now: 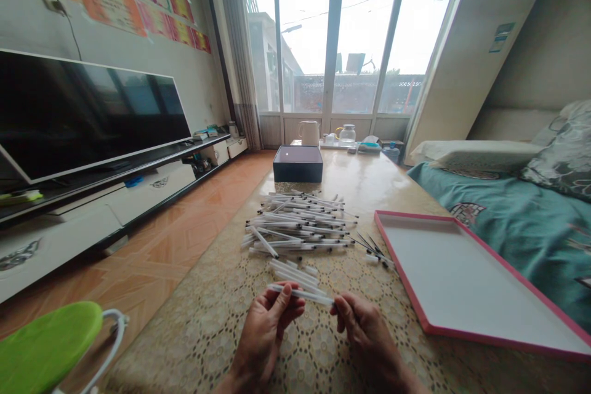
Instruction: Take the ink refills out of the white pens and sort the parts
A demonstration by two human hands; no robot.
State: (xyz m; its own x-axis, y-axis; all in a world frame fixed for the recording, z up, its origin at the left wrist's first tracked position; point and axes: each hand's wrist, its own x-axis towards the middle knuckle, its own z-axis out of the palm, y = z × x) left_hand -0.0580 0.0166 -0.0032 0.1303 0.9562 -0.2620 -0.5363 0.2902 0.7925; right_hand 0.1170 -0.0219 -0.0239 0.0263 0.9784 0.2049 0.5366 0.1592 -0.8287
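Observation:
My left hand (265,326) is closed around a white translucent pen (314,297), thumb on top, tilted slightly down to the right. At the pen's right end, my right hand (362,323) pinches the tip between thumb and fingers, which partly hide it. Just beyond lie several loose white pen tubes (295,272). Farther back is a wide pile of white pens (300,221) with dark ends, mostly lying crosswise. Thin dark pen refills (372,246) lie right of the pile, beside a small white piece (370,258).
A shallow pink-rimmed tray (418,298) lies at the right of the patterned table (184,345). Behind the pile stands a dark blue box (298,173). A pitcher (309,132) and a glass jug (347,133) are farther back. A green stool (50,345) is at lower left.

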